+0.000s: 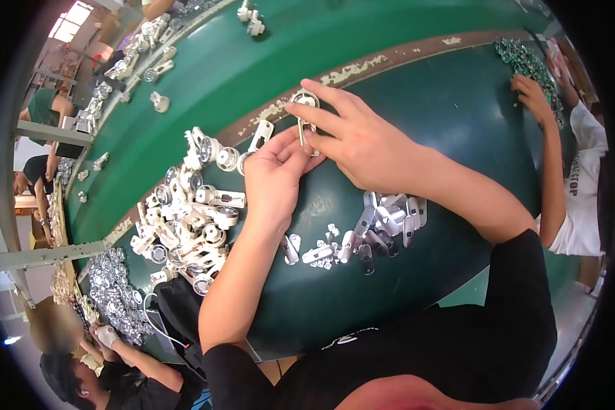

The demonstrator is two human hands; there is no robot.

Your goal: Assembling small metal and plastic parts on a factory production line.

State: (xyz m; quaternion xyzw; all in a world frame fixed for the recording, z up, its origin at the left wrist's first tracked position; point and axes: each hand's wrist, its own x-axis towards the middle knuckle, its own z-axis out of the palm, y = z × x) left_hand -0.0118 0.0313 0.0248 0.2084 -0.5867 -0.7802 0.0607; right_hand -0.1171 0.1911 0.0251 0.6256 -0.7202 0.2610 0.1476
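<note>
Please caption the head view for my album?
Left hand holds a white ringed part, right hand on it, near piled white parts and silvery plates.

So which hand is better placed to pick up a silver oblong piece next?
Probably the right hand: it is nearer the main cluster of silver oblong pieces. The left hand lies farther left, pinching the white part's near end.
</note>
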